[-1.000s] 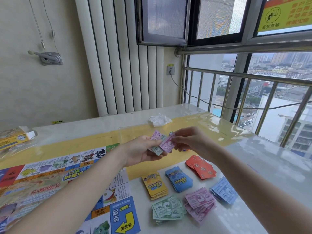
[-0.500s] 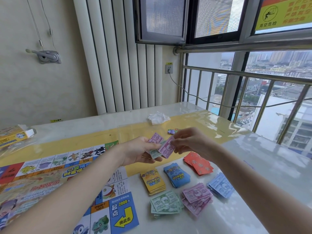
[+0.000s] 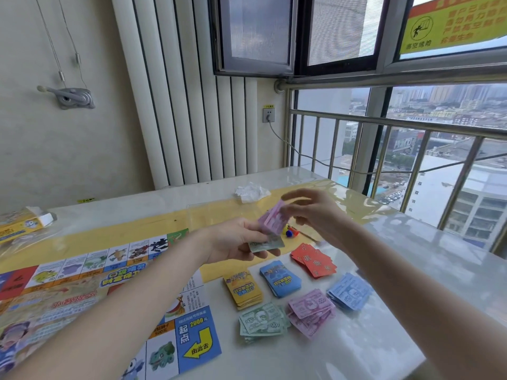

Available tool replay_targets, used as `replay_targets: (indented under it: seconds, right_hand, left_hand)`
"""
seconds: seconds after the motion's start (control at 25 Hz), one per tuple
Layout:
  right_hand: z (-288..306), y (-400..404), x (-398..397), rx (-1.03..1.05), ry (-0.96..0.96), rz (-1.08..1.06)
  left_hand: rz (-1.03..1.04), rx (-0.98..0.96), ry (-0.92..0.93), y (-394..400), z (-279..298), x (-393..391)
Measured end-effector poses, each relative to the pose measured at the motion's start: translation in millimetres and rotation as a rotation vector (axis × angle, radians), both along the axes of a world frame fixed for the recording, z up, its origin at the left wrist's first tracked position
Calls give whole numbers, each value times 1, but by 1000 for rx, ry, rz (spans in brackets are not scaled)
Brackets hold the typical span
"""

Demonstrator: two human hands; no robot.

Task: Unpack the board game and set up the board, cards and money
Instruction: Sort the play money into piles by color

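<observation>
Item: pink notes (image 3: 270,219) | change: I see right grip (image 3: 307,212) has lifted them, tilted up on edge, off the stack in left grip (image 3: 236,242) | newly exposed: green note (image 3: 267,244), small coloured tokens (image 3: 289,232) behind.

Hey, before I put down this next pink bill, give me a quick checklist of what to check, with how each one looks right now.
1. Pink bills held: ok, the right hand pinches their top edge.
2. Rest of the money secure: ok, the left hand grips the bundle, a green bill at the bottom.
3. Pink pile reachable: ok, uncovered between the green pile and the blue pile.
4. Piles kept apart by colour: ok, though the green and pink edges touch.
5. Single bill only: cannot tell, the pink ones overlap.
6. Card stacks out of the way: ok.
</observation>
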State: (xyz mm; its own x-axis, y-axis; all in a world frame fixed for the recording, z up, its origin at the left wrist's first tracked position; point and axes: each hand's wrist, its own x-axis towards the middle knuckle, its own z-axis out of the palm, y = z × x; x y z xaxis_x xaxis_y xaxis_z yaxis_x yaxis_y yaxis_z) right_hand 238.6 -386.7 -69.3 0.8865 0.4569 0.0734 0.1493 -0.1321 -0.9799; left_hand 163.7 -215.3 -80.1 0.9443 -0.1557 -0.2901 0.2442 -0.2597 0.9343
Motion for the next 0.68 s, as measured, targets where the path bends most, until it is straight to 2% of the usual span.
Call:
replay_targets:
  seconds: [0.12, 0.28, 0.48, 0.68]
  right_hand:
    - [-1, -23, 1, -26, -6, -106]
    - [-10, -44, -8, -149, 51, -43]
    - [-28, -54, -18, -161, 6, 7]
    - [-38, -55, -22, -84, -25, 13]
  left_hand:
    - [198, -13, -32, -5, -6, -2]
    - [378, -123, -78, -31, -10, 0]
    - [284, -136, -18, -63, -17, -7]
    - [250, -149, -60, -66, -18, -17]
